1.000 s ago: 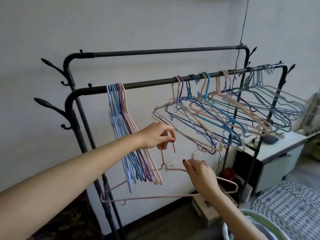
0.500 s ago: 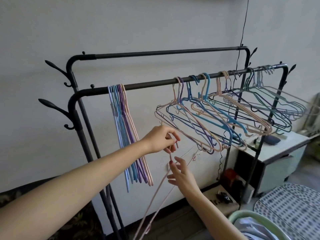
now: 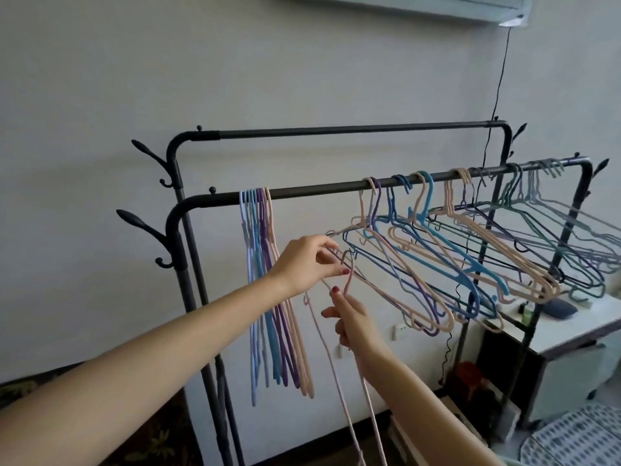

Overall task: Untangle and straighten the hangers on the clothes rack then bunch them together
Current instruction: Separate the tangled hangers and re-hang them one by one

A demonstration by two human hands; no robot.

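Observation:
A black double-rail clothes rack (image 3: 316, 191) stands against the wall. A tidy bunch of blue, purple and pink hangers (image 3: 268, 297) hangs straight at the left of the front rail. To the right, a tangled spread of pink, blue, purple and green hangers (image 3: 470, 250) sits skewed along the rail. A loose pink hanger (image 3: 331, 358) hangs off the rail, its body pointing down. My left hand (image 3: 311, 260) pinches it near the hook together with the tangle's left tip. My right hand (image 3: 353, 317) grips its neck just below the hook.
A white cabinet (image 3: 571, 331) with small items stands behind the rack's right end. A dotted rounded surface (image 3: 578, 438) lies at the bottom right. Coat hooks (image 3: 144, 227) stick out from the rack's left posts. A black cable (image 3: 494, 105) runs down the wall.
The pink hanger has swung from lying flat to hanging nearly vertical. Both hands have risen with it toward the front rail, and the view has tilted upward.

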